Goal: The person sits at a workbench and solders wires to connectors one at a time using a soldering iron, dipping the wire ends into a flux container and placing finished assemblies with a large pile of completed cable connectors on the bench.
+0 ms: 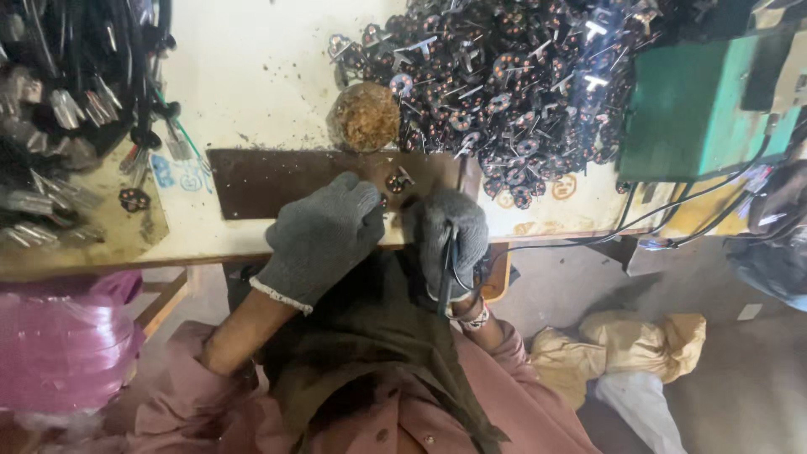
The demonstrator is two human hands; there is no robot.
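Small metal part (398, 179): lies on the dark brown plate (269, 178), just far of both gloved hands, between them.
Left hand (324, 235): fingertips curled at the plate, just left and near of the part; what they pinch, you cannot tell.
Right hand (452, 240): fist pressed round a thin dark tool (446, 273), shaft running near-to-far toward the part.
Nearer hand: about equal; left fingertips slightly closer.
Supply pile (521, 84): far right.
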